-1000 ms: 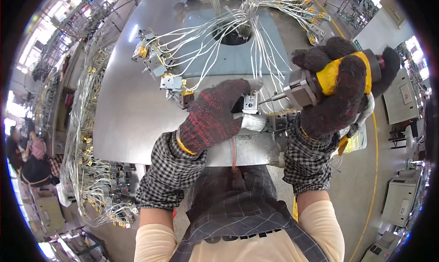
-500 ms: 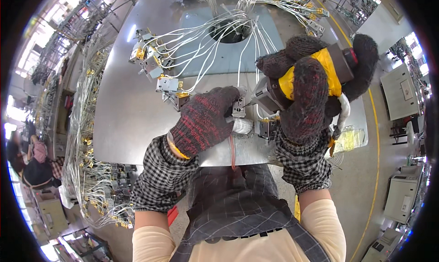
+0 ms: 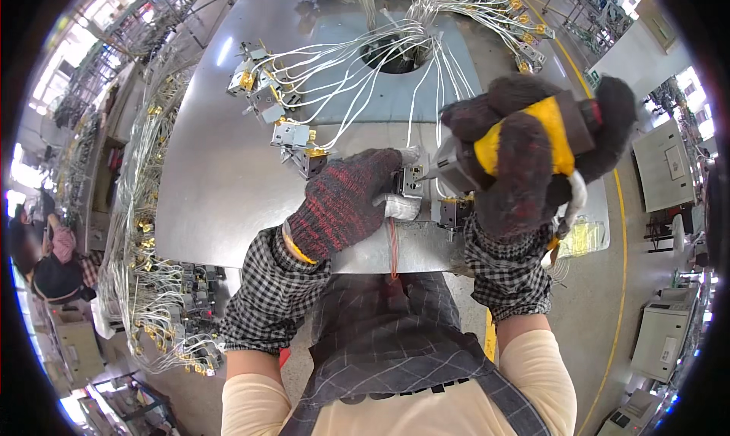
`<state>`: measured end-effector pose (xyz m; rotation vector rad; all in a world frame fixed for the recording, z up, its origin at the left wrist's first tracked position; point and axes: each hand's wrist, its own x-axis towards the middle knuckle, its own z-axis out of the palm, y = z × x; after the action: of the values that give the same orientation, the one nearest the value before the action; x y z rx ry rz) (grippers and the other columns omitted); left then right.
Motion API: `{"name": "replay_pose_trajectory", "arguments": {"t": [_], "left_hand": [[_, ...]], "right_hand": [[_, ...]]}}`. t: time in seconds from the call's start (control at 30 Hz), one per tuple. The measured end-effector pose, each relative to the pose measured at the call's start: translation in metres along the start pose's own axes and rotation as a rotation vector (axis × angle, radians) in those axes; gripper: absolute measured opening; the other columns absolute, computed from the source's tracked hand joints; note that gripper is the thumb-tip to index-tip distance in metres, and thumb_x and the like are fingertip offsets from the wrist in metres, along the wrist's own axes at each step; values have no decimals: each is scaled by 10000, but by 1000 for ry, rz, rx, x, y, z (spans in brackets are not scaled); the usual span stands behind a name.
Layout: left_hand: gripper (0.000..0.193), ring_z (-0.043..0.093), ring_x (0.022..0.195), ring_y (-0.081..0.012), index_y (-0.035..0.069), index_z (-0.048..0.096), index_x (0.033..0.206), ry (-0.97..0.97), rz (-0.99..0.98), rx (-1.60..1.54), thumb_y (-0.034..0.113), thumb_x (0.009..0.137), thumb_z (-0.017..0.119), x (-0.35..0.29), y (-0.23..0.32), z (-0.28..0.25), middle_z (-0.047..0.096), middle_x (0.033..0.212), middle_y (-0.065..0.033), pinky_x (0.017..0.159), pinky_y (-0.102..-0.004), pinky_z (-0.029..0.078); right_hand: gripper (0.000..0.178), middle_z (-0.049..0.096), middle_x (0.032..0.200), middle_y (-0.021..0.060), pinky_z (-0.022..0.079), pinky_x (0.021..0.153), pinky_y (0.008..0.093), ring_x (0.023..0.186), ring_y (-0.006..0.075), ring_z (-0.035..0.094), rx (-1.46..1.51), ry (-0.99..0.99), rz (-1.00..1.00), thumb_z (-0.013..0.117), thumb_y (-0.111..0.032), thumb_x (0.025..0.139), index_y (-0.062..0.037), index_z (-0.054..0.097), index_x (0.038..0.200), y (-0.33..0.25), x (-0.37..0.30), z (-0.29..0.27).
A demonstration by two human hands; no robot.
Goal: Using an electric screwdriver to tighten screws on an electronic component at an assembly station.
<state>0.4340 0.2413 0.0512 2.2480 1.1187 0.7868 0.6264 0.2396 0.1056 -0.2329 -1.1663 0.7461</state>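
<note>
My gloved left hand, in dark red-flecked knit, pinches a small metal connector box on the table between thumb and finger. Both of those fingertips are wrapped in pale silvery covering. Wrapped round a power screwdriver with yellow tape on its body is my right hand, also in a dark knit glove. The tool lies tilted, its thin bit pointing left to the right face of the box; whether it touches a screw I cannot make out. Beside the box, under the tool, sits another dark metal box.
White wires fan out from a round hole in the metal table. Several wired boxes lie left of my hand. A wire bundle hangs at the left. A person is at the far left.
The view has shifted slightly. The screwdriver and my right hand sit a little lower and farther right; my left hand keeps its pinch on the connector box.
</note>
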Motion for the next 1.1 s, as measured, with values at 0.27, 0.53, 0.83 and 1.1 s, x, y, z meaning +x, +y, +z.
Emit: {"name": "replay_pose_trajectory", "arguments": {"t": [0.27, 0.53, 0.83, 1.1], "left_hand": [[429, 658, 913, -357, 72, 568, 1201, -21, -32, -19, 147, 795, 686, 0, 1, -2, 656, 1021, -164, 741, -442, 533], [696, 553, 1130, -375, 86, 535, 1337, 474, 226, 459, 373, 753, 783, 6, -12, -39, 574, 1252, -191, 945, -465, 459], [604, 642, 983, -229, 91, 562, 1320, 704, -235, 267, 154, 765, 790, 0, -54, -83, 622, 1194, -121, 791, -331, 540], [676, 637, 1016, -196, 110, 546, 1347, 276, -249, 342, 196, 740, 830, -17, -18, -74, 664, 1059, -94, 845, -327, 524]], "right_hand": [[667, 597, 1145, 272, 590, 760, 551, 926, 342, 674, 123, -59, -28, 564, -159, 976, -220, 172, 1512, 0, -4, -10], [663, 591, 1161, 277, 588, 775, 568, 948, 345, 673, 148, 47, 9, 577, -145, 970, -201, 186, 1503, 4, -7, -2], [608, 626, 1083, 259, 604, 738, 529, 871, 339, 686, -265, 1, 13, 576, -154, 968, -181, 250, 1481, 4, 0, 13], [569, 653, 1022, 246, 616, 708, 498, 810, 334, 696, -517, -4, 19, 575, -161, 966, -165, 300, 1464, -1, 2, 15]]}}
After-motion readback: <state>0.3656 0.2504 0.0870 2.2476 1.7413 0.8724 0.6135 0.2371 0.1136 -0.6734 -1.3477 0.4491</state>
